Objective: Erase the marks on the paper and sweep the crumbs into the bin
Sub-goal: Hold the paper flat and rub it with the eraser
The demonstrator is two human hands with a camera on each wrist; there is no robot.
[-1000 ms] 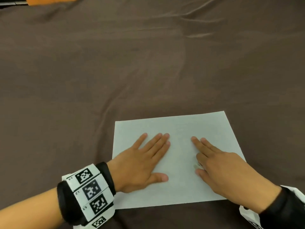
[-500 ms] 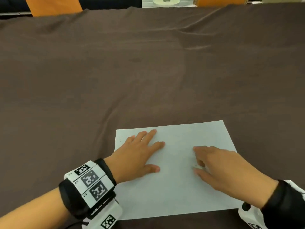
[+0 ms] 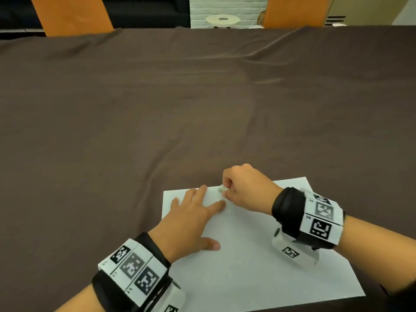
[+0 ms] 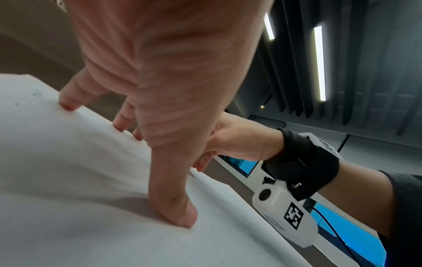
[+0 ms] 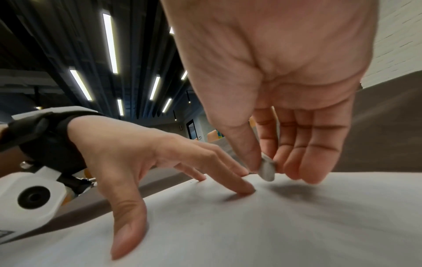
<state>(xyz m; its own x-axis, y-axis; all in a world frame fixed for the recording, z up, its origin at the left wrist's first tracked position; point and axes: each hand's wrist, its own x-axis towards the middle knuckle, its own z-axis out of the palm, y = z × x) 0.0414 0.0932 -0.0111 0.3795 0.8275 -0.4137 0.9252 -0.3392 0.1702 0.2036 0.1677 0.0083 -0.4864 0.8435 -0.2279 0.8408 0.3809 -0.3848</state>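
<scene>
Eraser pinched at the paper's far edge

My right hand (image 3: pixel 244 188) pinches the small white eraser (image 3: pixel 222 189) between thumb and fingers, its tip on the paper (image 3: pixel 247 266); my left hand (image 3: pixel 191 219) presses flat, fingers spread, on the sheet atop the brown tablecloth (image 3: pixel 157 109).

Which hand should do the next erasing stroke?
Right. The right hand already pinches the eraser at the paper's far edge. The left hand lies flat with spread fingers, pressing the sheet down, and is best kept there.
</scene>
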